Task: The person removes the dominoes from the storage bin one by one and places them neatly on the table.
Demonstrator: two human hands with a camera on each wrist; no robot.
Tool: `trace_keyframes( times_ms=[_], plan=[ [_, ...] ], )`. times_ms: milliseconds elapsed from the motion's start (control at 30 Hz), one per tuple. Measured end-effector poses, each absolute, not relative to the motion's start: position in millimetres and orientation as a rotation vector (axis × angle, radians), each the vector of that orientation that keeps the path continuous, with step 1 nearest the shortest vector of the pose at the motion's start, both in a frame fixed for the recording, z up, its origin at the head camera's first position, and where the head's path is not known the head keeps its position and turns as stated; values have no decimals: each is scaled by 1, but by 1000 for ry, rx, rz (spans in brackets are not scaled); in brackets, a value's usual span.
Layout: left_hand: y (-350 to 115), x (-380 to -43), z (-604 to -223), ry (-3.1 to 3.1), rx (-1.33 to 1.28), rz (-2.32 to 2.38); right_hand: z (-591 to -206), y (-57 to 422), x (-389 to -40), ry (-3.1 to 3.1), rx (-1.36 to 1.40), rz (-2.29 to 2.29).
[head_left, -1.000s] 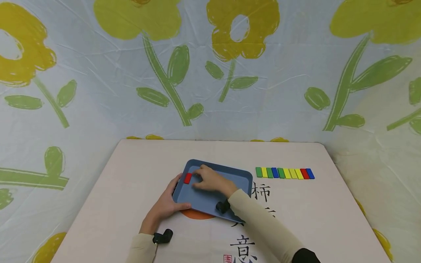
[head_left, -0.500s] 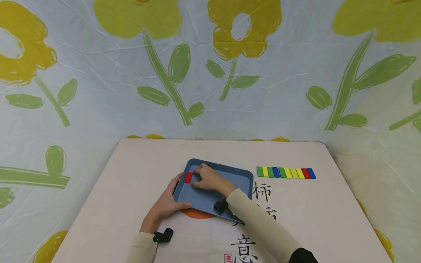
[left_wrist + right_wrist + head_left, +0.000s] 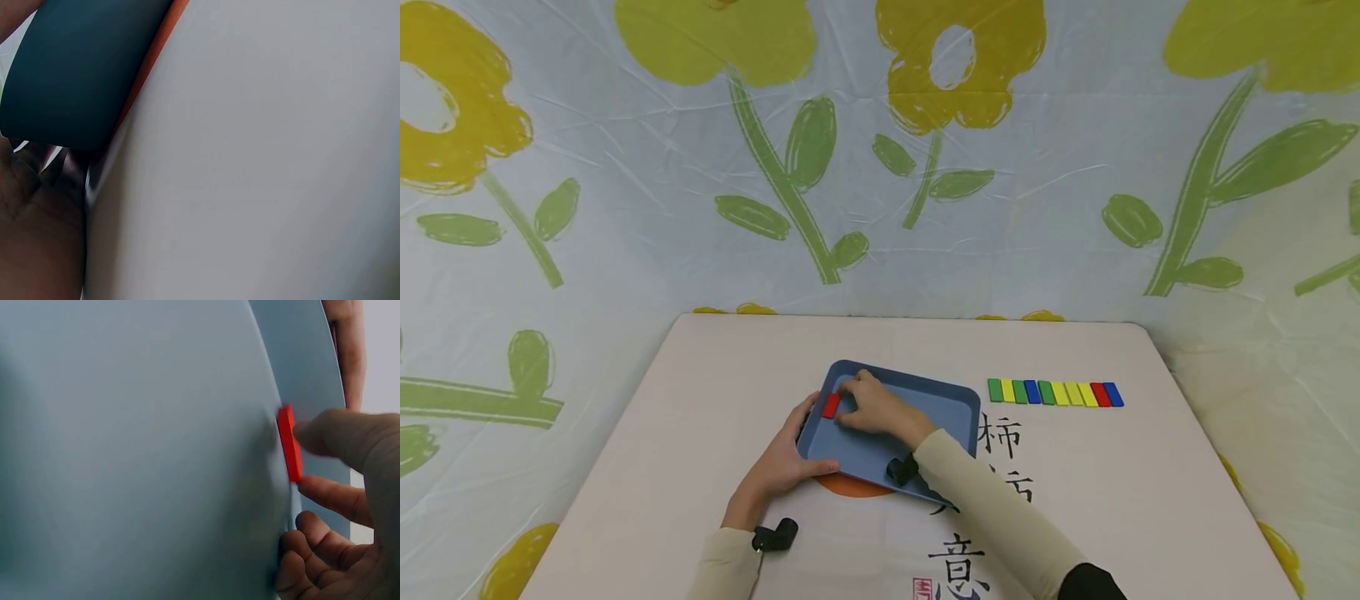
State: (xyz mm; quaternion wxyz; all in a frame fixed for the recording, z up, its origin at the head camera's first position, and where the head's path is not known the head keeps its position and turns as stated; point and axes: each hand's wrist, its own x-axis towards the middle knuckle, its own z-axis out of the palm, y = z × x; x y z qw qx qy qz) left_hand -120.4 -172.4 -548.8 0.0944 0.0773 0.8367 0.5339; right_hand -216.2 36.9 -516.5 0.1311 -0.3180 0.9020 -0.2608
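My left hand (image 3: 777,465) grips the left near corner of a blue-grey rectangular tray (image 3: 943,410), thumb over the near rim and fingers at the left side. A red domino-like tile (image 3: 831,406) lies in the tray close to its left wall. Over the tray, my right hand (image 3: 880,407) has its thumb and index finger spread just right of this tile. In the right wrist view, the thumb overlaps the red tile (image 3: 289,444) and the index fingertip is right at its lower end. The left wrist view shows the tray's underside (image 3: 75,69) and part of the left palm (image 3: 40,244).
A row of several green, yellow, blue, and red tiles (image 3: 1056,392) lies right of the tray on the pale table covering (image 3: 722,358). Black characters (image 3: 957,558) and an orange disc (image 3: 853,485) are printed on it. Flowered cloth (image 3: 662,167) surrounds the table.
The whole head view shifts slightly. Both hands, the tray and the red tile keep nearly the same places relative to each other.
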Motion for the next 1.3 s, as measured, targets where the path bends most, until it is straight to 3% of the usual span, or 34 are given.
trace_keyframes(
  times_ms=[1300],
  plan=[
    [-173, -119, -549, 2456, 228, 1602, -512, 35, -204, 2627, -980, -722]
  ],
)
